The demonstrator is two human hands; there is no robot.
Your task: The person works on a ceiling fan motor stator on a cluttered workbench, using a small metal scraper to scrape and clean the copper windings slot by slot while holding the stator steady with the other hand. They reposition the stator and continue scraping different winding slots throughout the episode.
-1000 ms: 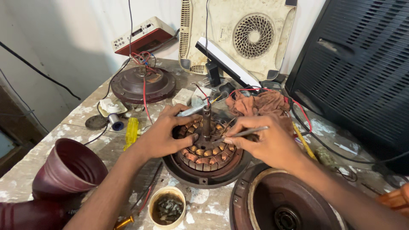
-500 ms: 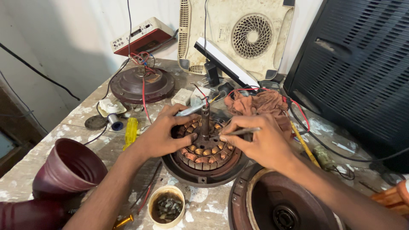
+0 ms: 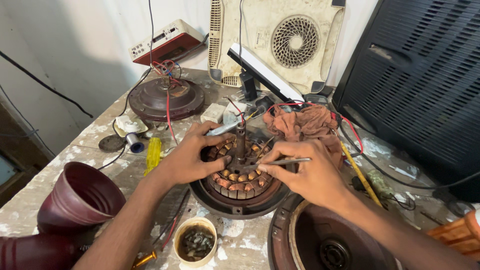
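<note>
A round motor stator with copper-wound coils and an upright steel shaft sits in a dark housing at the table's middle. My left hand rests on the stator's left rim, thumb pressed on the coils, and grips a thin grey metal tool that points up and right. My right hand is on the stator's right side, pinching a slim metal rod whose tip lies on the coils near the shaft.
A dark motor cover lies at the lower right, another at the back left with red wires. A maroon funnel-shaped part, a small cup of screws, a yellow screwdriver, a brown rag and a black speaker grille surround the work.
My right hand has shifted slightly left and down with the rod, its tip closer to the shaft. My left hand stays on the stator.
</note>
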